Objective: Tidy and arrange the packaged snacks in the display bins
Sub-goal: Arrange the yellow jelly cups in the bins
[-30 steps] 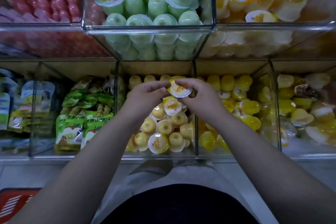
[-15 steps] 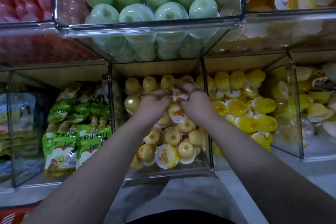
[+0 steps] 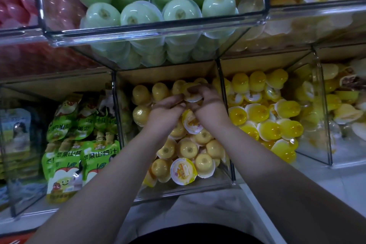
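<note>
Curling the right fingers [image 3: 199, 90] round a small jelly cup [image 3: 193, 96], lifted at the back of the middle lower bin [image 3: 188, 191], just above the heap of pale yellow cups [image 3: 188, 148]. Reaching across with the left fingers [image 3: 176, 103], laid fairly straight toward the same cup; cannot tell whether pinching it or only touching. Working with the right hand [image 3: 210, 106] and the left hand [image 3: 165, 112] close together inside the 1 bin.

Probably light to handle, with thin springy plastic and a smooth, slippery dome. Best taken across the wide rim under the foil lid, not squeezed at the middle, to spare the seal. Likely to roll if laid on its side, so better set down flat.

Showing a fruit picture on the lid of 1 upturned cup [image 3: 183, 170] at the front, with print too small to read. Marked 苹果山楂汁, with a smiling apple, on the green pouches [image 3: 65, 160] in the bin to the left. Stacked above with green cups [image 3: 138, 16], and flanked on the right by brighter yellow cups [image 3: 271, 128].
</note>
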### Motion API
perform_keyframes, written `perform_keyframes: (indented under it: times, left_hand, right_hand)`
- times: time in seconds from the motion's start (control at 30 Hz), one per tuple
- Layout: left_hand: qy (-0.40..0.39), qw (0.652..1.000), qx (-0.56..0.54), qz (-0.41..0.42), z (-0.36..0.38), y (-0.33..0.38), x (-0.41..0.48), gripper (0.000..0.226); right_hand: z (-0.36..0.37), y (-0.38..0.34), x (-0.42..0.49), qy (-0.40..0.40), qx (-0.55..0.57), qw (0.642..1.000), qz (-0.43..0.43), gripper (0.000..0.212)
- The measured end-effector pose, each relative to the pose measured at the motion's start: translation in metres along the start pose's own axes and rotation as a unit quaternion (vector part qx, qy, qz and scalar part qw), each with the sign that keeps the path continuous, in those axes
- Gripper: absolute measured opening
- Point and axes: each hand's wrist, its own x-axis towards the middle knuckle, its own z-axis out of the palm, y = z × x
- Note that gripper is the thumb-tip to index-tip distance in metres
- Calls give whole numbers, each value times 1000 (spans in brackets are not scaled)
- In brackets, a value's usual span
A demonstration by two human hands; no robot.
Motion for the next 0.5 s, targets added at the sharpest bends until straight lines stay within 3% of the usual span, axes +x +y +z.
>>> perform_keyframes:
  times: [0.1,0.23,0.4,0.5]
  left_hand:
    - [0,1000,5,-3,2,2,0,47]
    - [9,1000,1,-4,3,4,4,37]
    - [8,999,49,-22,6,9,5,15]
    - [3,997,70,-27,8,14,6,22]
  right_hand:
    - [1,0,-4,13,19,1000,-1,32]
    - [0,-3,2,36,31,998,37,18]
    - [6,-4,9,27,-90,995,38,36]
    - [10,-4,6,0,-181,983,38,45]
